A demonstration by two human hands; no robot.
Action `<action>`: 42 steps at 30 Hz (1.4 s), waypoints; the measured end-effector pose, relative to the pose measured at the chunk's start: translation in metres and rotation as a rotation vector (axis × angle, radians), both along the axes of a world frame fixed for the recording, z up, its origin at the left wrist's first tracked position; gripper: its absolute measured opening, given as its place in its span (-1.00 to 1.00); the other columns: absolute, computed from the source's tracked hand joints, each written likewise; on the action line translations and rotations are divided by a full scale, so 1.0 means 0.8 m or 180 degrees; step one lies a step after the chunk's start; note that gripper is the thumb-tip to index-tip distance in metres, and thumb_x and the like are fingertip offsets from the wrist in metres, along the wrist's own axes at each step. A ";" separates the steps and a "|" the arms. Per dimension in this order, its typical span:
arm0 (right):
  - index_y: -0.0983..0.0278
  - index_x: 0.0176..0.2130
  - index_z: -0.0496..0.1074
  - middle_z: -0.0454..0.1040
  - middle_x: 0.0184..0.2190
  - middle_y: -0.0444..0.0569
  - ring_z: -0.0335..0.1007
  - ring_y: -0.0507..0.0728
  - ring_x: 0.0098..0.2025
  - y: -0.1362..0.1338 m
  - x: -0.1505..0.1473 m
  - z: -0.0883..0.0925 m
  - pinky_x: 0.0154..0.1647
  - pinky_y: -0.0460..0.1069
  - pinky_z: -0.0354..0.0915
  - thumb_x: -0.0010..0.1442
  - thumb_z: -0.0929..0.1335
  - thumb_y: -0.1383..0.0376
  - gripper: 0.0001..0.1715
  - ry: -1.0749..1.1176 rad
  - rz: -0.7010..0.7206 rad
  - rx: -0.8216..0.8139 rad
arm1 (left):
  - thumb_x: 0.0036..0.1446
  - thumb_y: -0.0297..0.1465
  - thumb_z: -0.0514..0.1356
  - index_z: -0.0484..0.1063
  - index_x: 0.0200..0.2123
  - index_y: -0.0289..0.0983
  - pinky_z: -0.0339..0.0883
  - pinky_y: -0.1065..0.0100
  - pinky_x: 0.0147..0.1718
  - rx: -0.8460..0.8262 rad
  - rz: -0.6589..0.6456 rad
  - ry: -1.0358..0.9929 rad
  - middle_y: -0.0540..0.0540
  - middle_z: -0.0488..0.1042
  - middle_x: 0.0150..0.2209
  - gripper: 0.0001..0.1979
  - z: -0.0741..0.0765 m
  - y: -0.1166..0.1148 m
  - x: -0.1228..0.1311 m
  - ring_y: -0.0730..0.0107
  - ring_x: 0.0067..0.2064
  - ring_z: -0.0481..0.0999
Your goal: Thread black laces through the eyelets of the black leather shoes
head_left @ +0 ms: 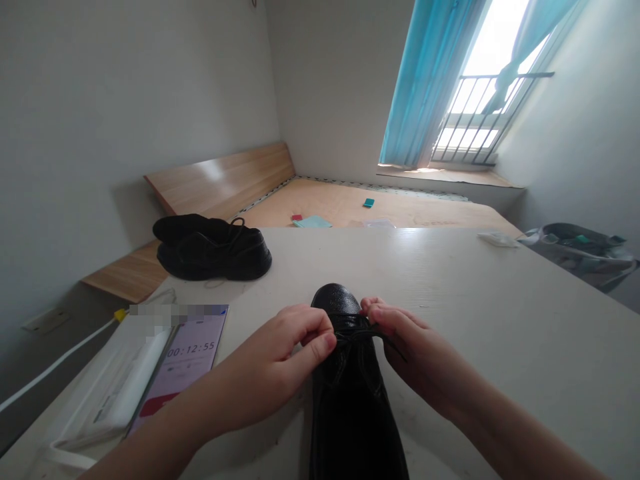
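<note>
A black leather shoe (350, 413) stands on the white table with its toe pointing away from me. Across its front runs a black shoelace (356, 333), stretched between my two hands. My left hand (295, 340) pinches the lace between thumb and forefinger at the shoe's left side. On the right side, my right hand (400, 327) grips the lace with its fingers closed, and a loose lace end hangs below them. Farther back on the left lies a pair of black shoes or a second shoe (215, 250) with a lace loop sticking up; which of these I cannot tell.
At the left lie a phone (185, 360) showing a timer and a white box-like device (120, 380) with a white cable. A small plastic bag (499, 239) rests near the table's far right edge. Beyond it stands a bin (583, 250). A wooden bed (340, 197) is behind the table.
</note>
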State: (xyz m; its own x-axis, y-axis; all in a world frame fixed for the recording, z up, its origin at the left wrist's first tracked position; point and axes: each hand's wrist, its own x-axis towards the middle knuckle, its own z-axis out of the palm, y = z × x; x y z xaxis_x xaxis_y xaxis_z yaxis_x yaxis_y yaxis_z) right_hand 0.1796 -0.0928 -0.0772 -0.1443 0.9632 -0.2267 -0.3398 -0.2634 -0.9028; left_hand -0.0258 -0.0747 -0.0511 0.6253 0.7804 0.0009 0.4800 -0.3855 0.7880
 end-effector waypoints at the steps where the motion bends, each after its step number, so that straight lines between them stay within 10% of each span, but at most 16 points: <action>1: 0.20 -0.46 0.52 0.32 -0.33 -0.12 0.18 0.13 -0.14 0.001 0.002 -0.001 -0.06 -0.03 0.14 -0.04 0.48 0.11 -0.78 -0.0067 0.0064 0.0109 | 0.29 -0.20 0.00 0.30 -0.38 -0.22 0.17 0.39 -0.30 -0.0054 0.0031 -0.0014 0.06 0.32 -0.37 -0.73 0.000 0.000 0.000 0.40 -0.28 0.31; 11: 0.21 -0.48 0.45 0.20 -0.22 -0.13 0.12 0.07 -0.14 0.001 0.007 -0.011 -0.11 -0.07 0.07 0.11 0.43 0.12 -0.75 -0.0378 0.0403 0.0708 | 0.17 -0.14 0.13 0.30 -0.42 -0.26 0.02 0.43 -0.49 -0.0896 0.0219 -0.0763 0.10 0.16 -0.54 -0.70 -0.009 -0.008 0.014 0.49 -0.47 0.14; 22: 0.26 -0.53 0.44 0.17 -0.24 -0.11 0.09 0.09 -0.19 0.003 0.003 -0.012 -0.14 -0.04 0.08 0.04 0.44 0.20 -0.79 -0.0207 0.0347 0.0544 | 0.19 -0.38 0.02 0.21 -0.56 -0.25 0.07 0.30 -0.35 0.1091 0.0171 0.0235 0.02 0.26 -0.55 -0.74 -0.005 -0.012 0.013 0.34 -0.38 0.27; 32: 0.27 -0.55 0.32 0.14 -0.25 -0.10 0.08 0.08 -0.20 0.005 0.003 -0.010 -0.15 -0.06 0.09 0.07 0.40 0.19 -0.72 -0.0390 0.0333 0.0613 | 0.22 -0.40 -0.02 0.25 -0.53 -0.25 0.05 0.21 -0.29 0.1536 -0.0012 0.0555 -0.01 0.32 -0.53 -0.74 -0.001 -0.011 0.010 0.31 -0.38 0.26; 37: 0.23 -0.55 0.21 0.21 -0.35 -0.08 0.16 0.14 -0.22 0.003 0.004 0.007 -0.13 0.02 0.12 0.18 0.32 0.14 -0.64 -0.1849 0.0223 0.1378 | 0.21 -0.33 0.03 0.21 -0.55 -0.25 0.09 0.32 -0.38 0.0939 0.0373 0.0332 0.03 0.29 -0.54 -0.73 -0.005 -0.010 0.011 0.37 -0.41 0.29; 40: 0.15 -0.28 0.33 0.35 -0.25 -0.02 0.25 0.21 -0.12 -0.035 0.010 0.002 -0.05 0.09 0.15 0.18 0.34 0.18 -0.88 -0.2956 -0.0637 0.2029 | 0.21 -0.26 0.04 0.21 -0.54 -0.24 0.09 0.35 -0.42 0.0549 0.0468 0.0183 0.05 0.30 -0.52 -0.70 -0.005 -0.011 0.012 0.40 -0.43 0.31; 42: 0.07 -0.14 0.37 0.43 -0.11 0.01 0.33 0.28 -0.06 -0.070 0.018 -0.019 -0.04 0.12 0.20 0.09 0.41 0.21 -0.71 -0.3332 -0.0799 0.2355 | 0.22 -0.22 0.03 0.22 -0.52 -0.24 0.10 0.36 -0.43 0.0395 0.0502 0.0099 0.05 0.31 -0.51 -0.69 -0.004 -0.012 0.012 0.40 -0.42 0.32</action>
State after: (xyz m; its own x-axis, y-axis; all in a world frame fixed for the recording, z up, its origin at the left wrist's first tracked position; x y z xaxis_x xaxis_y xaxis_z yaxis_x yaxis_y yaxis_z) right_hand 0.1940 -0.1492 -0.0922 -0.0227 0.8820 0.4706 0.6409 0.3741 -0.6703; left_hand -0.0164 -0.0840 -0.0540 0.4964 0.8638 0.0858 0.5656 -0.3968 0.7230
